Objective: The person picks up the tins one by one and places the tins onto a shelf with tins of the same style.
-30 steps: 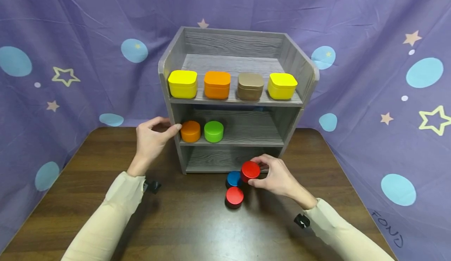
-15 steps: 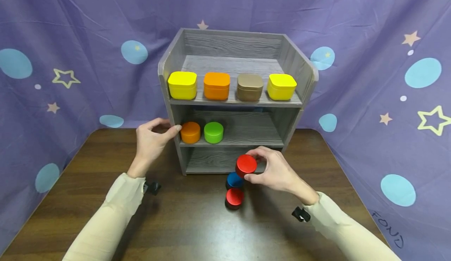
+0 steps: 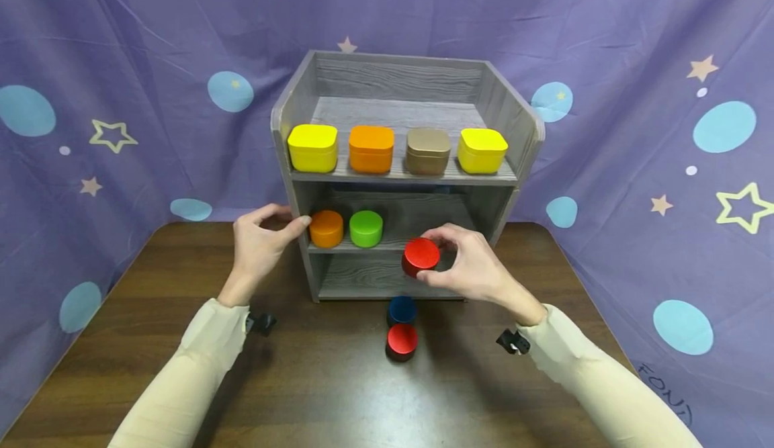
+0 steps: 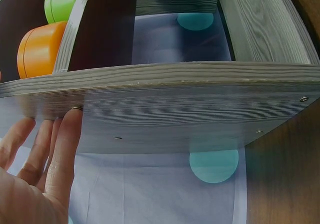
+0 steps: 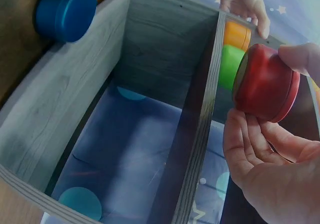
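My right hand grips a round red tin between thumb and fingers, in front of the shelf unit's middle board. In the right wrist view, the red tin overlaps the middle compartment. My left hand holds the left side panel of the grey shelf unit, thumb at its front edge. Seen from the left wrist, the fingers press on the panel's outer face. An orange round tin and a green round tin stand on the middle shelf, left side.
On the top shelf stand square-sided tins: yellow, orange, brown and yellow. A blue round tin and another red round tin sit on the wooden table before the unit. A purple cloth hangs behind.
My right hand has lifted the red tin from beside the blue tin up to the middle shelf's height. The left hand stays on the side panel.
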